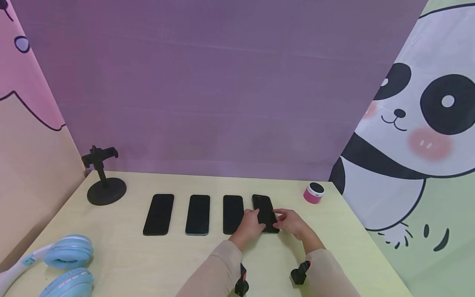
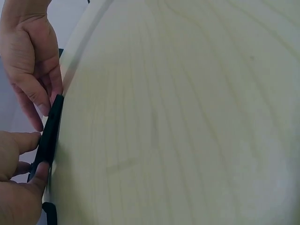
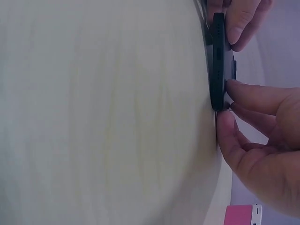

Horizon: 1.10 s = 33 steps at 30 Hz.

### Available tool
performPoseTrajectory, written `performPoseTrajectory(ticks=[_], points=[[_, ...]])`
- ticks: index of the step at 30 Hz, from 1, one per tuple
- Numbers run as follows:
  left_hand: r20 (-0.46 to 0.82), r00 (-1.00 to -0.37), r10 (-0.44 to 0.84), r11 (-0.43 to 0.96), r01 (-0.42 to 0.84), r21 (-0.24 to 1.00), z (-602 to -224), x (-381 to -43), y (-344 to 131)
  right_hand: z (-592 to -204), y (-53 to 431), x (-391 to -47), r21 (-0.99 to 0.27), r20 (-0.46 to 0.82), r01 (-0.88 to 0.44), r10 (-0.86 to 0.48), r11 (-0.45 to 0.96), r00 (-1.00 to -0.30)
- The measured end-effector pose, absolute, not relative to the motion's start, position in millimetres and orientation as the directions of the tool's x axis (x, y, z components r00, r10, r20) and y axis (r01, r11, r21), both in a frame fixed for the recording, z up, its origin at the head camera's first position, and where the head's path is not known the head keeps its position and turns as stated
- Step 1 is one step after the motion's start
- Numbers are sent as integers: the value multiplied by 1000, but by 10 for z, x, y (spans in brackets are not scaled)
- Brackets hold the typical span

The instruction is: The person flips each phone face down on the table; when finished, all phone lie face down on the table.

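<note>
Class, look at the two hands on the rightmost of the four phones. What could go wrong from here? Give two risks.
First, the rightmost phone might slip or twist, since the left hand and right hand hold it only by its edges with their fingertips.
Second, the left hand could nudge the neighbouring phone out of the row, because it works right beside that phone's near corner.

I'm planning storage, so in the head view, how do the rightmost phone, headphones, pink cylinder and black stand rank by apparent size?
1. Headphones, even cut off by the frame
2. Black stand
3. Rightmost phone
4. Pink cylinder
</note>
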<state>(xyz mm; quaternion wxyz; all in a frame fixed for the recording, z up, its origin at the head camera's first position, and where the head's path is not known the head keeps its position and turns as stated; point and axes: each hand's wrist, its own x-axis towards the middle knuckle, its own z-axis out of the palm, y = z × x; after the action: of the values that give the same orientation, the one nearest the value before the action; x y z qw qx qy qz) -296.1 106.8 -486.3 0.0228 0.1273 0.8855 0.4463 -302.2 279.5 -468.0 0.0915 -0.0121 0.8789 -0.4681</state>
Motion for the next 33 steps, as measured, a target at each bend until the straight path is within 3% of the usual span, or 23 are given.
performPoseTrajectory(ticks=[17,33], points=[[63,-985,161,517,139,845,-4927,-2930,1158,-4679,2832,-2979,-843,-146,55,-128,536,-981],[-23,-979,204,599,106,794,-4878,-2945,1135,-4692,2846,-2994,-838,-152,72,-105,540,-983]])
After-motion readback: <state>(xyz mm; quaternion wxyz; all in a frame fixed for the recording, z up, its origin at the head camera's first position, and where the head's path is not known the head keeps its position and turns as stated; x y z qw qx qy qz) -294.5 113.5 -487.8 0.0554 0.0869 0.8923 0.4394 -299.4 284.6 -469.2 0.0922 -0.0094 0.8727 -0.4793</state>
